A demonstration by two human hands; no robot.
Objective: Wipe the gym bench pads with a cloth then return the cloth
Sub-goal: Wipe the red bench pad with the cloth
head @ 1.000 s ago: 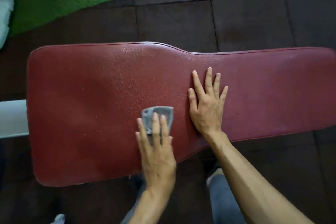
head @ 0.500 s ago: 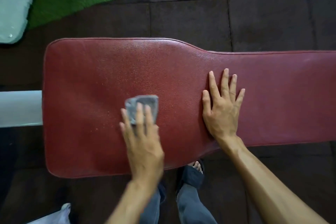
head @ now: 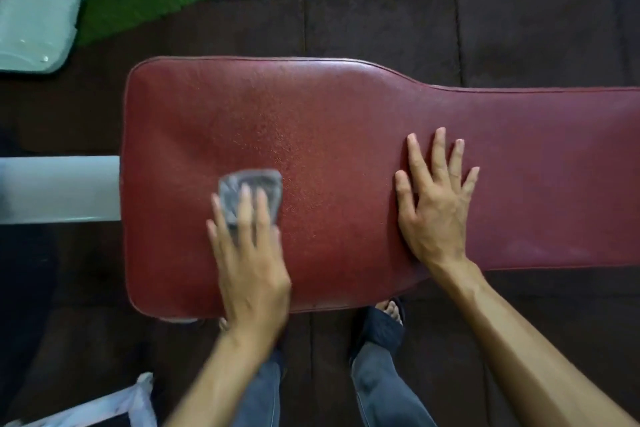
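Clearly the wiping step is in hand. From the head camera, the left hand (head: 249, 260) presses a small grey cloth (head: 251, 189) flat onto the wide end of the red bench pad (head: 346, 135), fingers straight on top of it rather than curled around it. The right hand (head: 436, 204) lies spread and flat on the pad, holding nothing, near where it narrows. Its long axis runs left to right, wide end left, beside a pale metal bar (head: 59, 189). Next, I judge, strokes should cover the unwiped far edge and narrow section.
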